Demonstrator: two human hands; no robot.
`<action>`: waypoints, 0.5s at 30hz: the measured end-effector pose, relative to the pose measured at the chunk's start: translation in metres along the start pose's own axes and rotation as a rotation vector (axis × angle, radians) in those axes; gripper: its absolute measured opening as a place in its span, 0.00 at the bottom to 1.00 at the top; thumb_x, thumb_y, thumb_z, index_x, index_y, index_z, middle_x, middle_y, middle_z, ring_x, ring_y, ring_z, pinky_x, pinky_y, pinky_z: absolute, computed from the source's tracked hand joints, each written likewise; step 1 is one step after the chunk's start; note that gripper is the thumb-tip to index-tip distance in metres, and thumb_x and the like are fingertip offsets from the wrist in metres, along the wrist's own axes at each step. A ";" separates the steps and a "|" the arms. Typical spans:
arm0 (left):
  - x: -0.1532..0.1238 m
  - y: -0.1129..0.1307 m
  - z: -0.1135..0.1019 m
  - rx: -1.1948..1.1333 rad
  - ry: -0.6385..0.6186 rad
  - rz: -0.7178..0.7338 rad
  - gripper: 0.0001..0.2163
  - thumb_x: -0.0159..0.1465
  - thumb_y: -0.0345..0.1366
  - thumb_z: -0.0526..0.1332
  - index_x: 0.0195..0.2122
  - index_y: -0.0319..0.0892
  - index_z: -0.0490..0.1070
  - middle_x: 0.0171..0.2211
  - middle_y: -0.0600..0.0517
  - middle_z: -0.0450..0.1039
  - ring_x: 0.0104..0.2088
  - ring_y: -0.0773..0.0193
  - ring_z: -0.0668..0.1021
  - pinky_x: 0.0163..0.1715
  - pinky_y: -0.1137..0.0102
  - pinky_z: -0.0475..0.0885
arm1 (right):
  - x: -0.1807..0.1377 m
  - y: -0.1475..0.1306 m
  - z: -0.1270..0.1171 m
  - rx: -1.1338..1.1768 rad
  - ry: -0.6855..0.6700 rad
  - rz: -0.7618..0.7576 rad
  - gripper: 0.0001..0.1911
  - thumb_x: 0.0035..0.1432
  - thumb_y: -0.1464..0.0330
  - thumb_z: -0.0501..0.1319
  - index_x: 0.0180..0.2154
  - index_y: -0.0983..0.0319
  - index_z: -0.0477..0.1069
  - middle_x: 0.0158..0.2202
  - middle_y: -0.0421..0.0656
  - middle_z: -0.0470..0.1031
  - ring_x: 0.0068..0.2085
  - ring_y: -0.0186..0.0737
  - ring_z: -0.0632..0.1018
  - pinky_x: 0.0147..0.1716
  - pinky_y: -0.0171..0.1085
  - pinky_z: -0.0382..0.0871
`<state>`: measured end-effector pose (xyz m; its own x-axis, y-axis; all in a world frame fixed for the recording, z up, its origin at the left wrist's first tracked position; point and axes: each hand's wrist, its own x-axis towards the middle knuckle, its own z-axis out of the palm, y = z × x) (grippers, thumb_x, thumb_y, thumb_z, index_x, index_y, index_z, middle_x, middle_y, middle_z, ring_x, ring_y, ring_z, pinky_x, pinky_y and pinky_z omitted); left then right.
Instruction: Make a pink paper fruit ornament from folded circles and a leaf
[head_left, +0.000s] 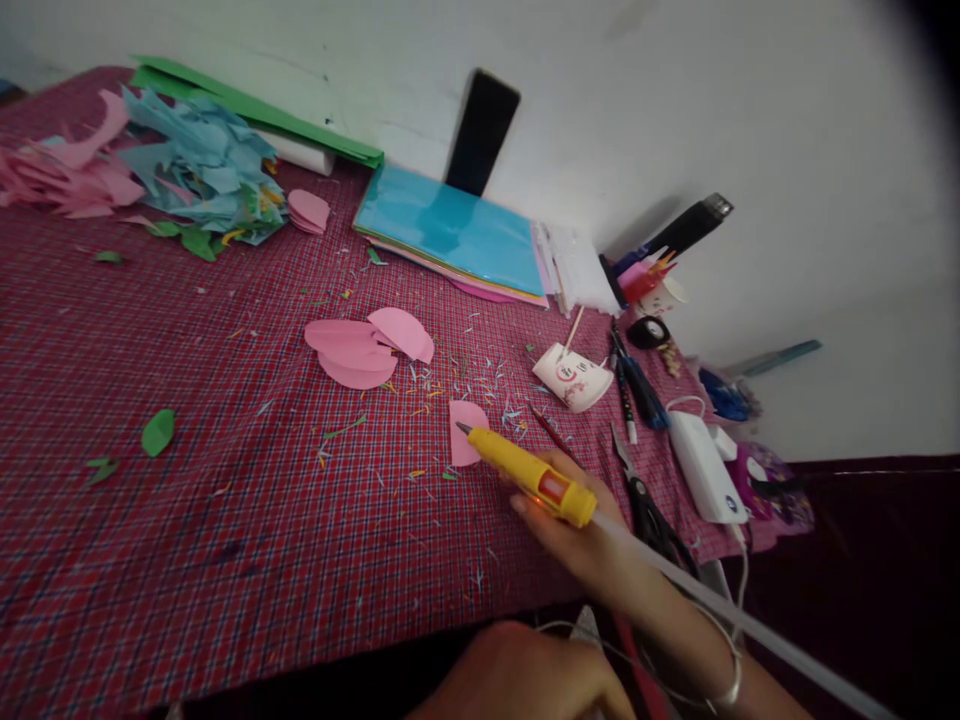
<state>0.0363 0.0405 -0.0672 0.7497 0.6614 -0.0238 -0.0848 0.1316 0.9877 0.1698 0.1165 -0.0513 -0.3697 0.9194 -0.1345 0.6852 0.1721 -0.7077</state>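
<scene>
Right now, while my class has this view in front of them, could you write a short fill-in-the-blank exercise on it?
1. The right hand holds a glue gun with a ____ body.
2. In the picture, the gun's tip overlaps a paper piece coloured ____.
3. The scissors have ____ handles.
4. In the picture, the green leaf shape lies to the ____ of the glue gun.

Missing words: yellow; pink; black; left.

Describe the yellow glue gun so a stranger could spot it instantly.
Find the red checked tablecloth, then the right hand at its near right side. That hand holds the glue gun, dark tip over a half-round pink paper piece. Unlike the black-handled scissors to its right, it is bright yellow, with a translucent stick trailing behind.
</scene>
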 end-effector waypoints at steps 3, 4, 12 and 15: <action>-0.008 0.016 -0.014 0.796 0.372 0.158 0.06 0.59 0.37 0.61 0.30 0.40 0.73 0.23 0.52 0.71 0.25 0.62 0.72 0.21 0.70 0.63 | 0.008 0.004 -0.006 0.121 -0.002 -0.004 0.08 0.60 0.65 0.60 0.41 0.60 0.67 0.37 0.43 0.76 0.37 0.41 0.78 0.36 0.40 0.73; -0.009 0.020 -0.020 0.987 0.456 0.183 0.03 0.58 0.33 0.61 0.29 0.41 0.71 0.24 0.52 0.71 0.25 0.60 0.72 0.21 0.69 0.63 | 0.011 0.006 -0.008 0.152 -0.001 -0.008 0.09 0.59 0.64 0.60 0.41 0.60 0.66 0.37 0.43 0.76 0.37 0.40 0.78 0.37 0.41 0.73; -0.011 -0.009 -0.065 1.604 0.536 0.171 0.17 0.61 0.35 0.59 0.49 0.31 0.69 0.50 0.38 0.72 0.48 0.52 0.74 0.44 0.62 0.69 | 0.038 0.004 -0.020 0.154 -0.088 -0.084 0.11 0.59 0.62 0.61 0.42 0.60 0.70 0.38 0.45 0.77 0.38 0.41 0.78 0.40 0.41 0.73; -0.015 -0.018 -0.070 1.617 0.504 0.156 0.19 0.64 0.42 0.57 0.50 0.32 0.69 0.52 0.38 0.72 0.52 0.51 0.72 0.48 0.61 0.66 | 0.044 0.003 -0.025 0.144 -0.128 -0.088 0.11 0.59 0.62 0.61 0.42 0.61 0.70 0.38 0.45 0.78 0.38 0.41 0.78 0.39 0.40 0.73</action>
<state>-0.0195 0.0801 -0.0959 0.5057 0.7873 0.3528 0.8117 -0.5727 0.1145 0.1715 0.1659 -0.0423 -0.5071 0.8491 -0.1478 0.5529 0.1890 -0.8115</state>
